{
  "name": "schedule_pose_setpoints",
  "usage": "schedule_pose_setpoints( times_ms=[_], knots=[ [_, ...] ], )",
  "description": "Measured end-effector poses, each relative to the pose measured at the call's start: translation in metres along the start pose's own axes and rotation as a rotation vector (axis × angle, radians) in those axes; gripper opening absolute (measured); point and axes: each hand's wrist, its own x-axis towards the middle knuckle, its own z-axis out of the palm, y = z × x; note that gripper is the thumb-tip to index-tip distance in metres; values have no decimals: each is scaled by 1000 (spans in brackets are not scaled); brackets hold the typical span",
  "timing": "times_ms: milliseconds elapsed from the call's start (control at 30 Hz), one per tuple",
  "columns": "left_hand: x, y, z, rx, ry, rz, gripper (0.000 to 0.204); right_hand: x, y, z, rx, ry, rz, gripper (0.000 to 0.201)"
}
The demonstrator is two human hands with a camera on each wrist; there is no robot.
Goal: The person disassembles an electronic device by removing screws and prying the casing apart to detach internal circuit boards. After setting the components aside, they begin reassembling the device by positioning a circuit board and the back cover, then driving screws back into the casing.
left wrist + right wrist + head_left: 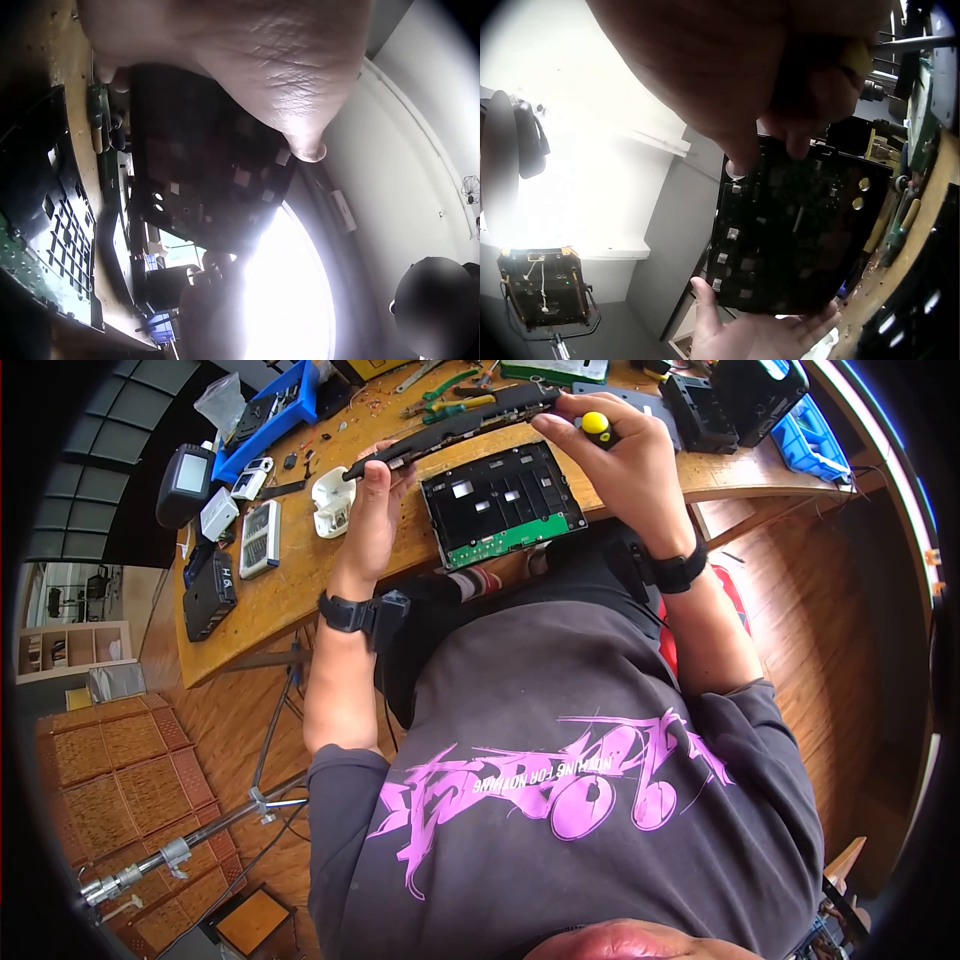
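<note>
Raised above the workbench, a thin black panel [455, 432] [217, 172] [795, 225] is seen nearly edge-on in the head view. The left hand [372, 520] [262, 60] [761, 337] grips one end, thumb on the near side. At the opposite end the right hand [635, 465] [214, 311] [780, 75] pinches the panel and also keeps a yellow-ended tool [596, 425] [856, 57] in its palm. Below, a black frame with a green circuit board [515, 540] overhangs the bench's near edge.
On the wooden bench [290, 615], a white housing [332, 505] and a boxed device [261, 538] lie left. A blue tray [265, 420] and pliers [455, 405] are behind. Black cases [700, 410] and a blue bin [808, 440] stand right.
</note>
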Motion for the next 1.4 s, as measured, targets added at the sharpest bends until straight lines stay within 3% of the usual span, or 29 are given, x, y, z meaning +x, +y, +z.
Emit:
schedule_pose_setpoints(
  times_ms=[67,133,267,333,367,400,467,533,600,700,833,1133,1400],
  knots=[
    [1,-2,-10,-1,-43,-10,85,3,2,2,-19,54,-83,46],
    [-3,8,-13,290,-92,3,86,6,0,0,-94,56,-34,39],
    [-9,15,-8,234,4,49,78,11,0,0,-85,38,20,38],
    [-7,29,-13,631,-54,-107,69,13,0,1,-60,55,14,39],
    [-12,33,-10,738,73,-201,61,13,-3,1,-58,53,15,39],
    [-12,36,0,739,74,-201,61,13,-9,1,-87,49,36,40],
    [-12,39,13,529,79,50,53,13,-10,2,-116,47,56,41],
    [-14,41,14,533,65,-31,46,13,-5,2,-71,27,131,51],
    [-16,35,26,141,115,-4,43,12,-6,0,-35,8,152,51],
    [-22,39,27,57,145,-21,40,7,-1,0,72,-39,178,53],
    [-26,44,36,46,198,8,40,-3,8,-2,190,-127,186,56],
    [-34,59,45,439,56,189,41,-8,12,-3,141,-87,176,42],
    [-31,53,42,296,102,169,40,-12,9,0,220,-82,180,41]
  ],
)
